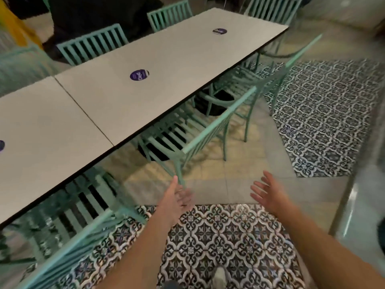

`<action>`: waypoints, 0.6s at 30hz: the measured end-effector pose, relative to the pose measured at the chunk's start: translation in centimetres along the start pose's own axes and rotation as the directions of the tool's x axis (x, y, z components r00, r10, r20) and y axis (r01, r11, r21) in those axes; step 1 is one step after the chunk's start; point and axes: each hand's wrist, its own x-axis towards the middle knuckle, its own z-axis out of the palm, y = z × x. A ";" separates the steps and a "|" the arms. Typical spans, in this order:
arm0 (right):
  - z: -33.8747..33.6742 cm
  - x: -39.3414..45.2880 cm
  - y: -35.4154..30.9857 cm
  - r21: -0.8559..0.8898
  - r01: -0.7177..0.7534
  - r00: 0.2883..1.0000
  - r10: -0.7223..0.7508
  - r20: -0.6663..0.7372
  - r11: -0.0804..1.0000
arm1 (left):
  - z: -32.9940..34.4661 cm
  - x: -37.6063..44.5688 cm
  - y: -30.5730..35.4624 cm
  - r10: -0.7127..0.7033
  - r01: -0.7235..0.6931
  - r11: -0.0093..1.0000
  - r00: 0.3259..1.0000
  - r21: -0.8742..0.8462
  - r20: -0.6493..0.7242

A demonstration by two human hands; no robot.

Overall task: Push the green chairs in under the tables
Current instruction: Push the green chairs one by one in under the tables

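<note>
Grey-white laminate tables [158,65], dark-edged, butt end to end in a long row running from lower left to upper right. Round purple stickers [139,74] sit on the tops. Head view: green slatted chairs [205,130] line the near side, seats partly under the tabletops, backs standing clear of the edge; more chairs along the far side. Floor [239,163] is plain beige tile with patches of black-and-white patterned tile. Left hand [177,200] fingers straight, spread, holding nothing, just beside a chair's rear leg; contact cannot be told through blur. Right hand [267,193] open-fingered, empty, apart from the chairs.
</note>
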 end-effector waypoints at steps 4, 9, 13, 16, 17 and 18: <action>-0.7 3.5 -6.1 0.002 0.027 0.999 -0.027 0.029 1.000 | 6.3 2.7 1.9 0.027 -0.030 0.996 0.999 -0.089 -0.030; 2.4 8.4 -10.7 -0.025 0.002 0.996 0.000 0.086 1.000 | 11.2 7.3 3.9 0.010 -0.027 0.977 0.997 -0.213 -0.080; 7.0 13.7 -13.9 -0.110 -0.004 0.993 0.017 0.118 0.994 | 12.8 12.7 5.6 0.041 -0.106 0.897 0.986 -0.430 -0.159; 10.9 17.7 -16.2 -0.191 -0.028 0.987 0.057 0.149 0.981 | 13.0 15.7 6.7 0.001 -0.137 0.806 0.973 -0.576 -0.230; 11.8 18.6 -16.9 -0.212 -0.043 0.986 0.075 0.147 0.976 | 13.1 16.1 6.6 -0.021 -0.149 0.765 0.967 -0.626 -0.255; 12.9 19.6 -17.8 -0.225 -0.051 0.984 0.088 0.156 0.973 | 13.2 16.4 6.8 -0.027 -0.159 0.735 0.964 -0.659 -0.263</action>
